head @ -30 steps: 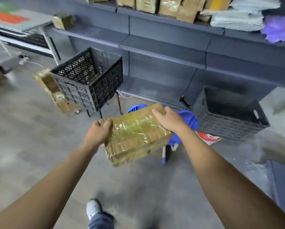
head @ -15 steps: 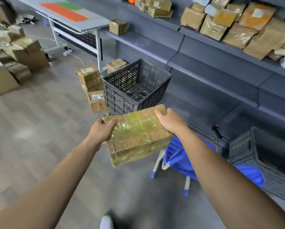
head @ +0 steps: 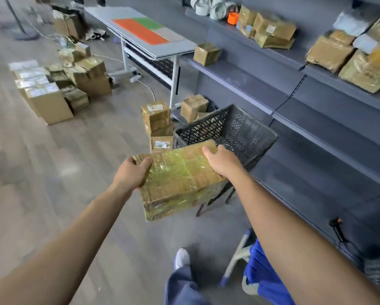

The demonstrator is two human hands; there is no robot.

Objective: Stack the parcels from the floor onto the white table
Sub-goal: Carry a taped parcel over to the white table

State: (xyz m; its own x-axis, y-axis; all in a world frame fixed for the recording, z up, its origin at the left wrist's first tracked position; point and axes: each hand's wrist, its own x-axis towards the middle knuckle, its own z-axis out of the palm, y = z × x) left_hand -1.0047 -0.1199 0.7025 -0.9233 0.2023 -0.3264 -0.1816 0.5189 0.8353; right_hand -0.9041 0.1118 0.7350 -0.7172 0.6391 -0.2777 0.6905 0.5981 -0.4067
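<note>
I carry a brown cardboard parcel wrapped in yellowish tape at chest height. My left hand grips its left end, fingers curled over the top corner. My right hand holds the right end, thumb on top. The white table with an orange, green and grey mat stands far ahead at the upper middle. A pile of parcels lies on the floor at the left. A short stack of parcels stands near the table leg.
A black mesh crate on a stand sits just beyond the parcel. Grey shelving with more parcels runs along the right. A blue stool is at my lower right, and cables cross the floor by the table.
The view has swung left and forward: the white table and floor pile are now closer and more central, the blue stool has dropped to the lower right. Both hands keep their hold on the parcel.
</note>
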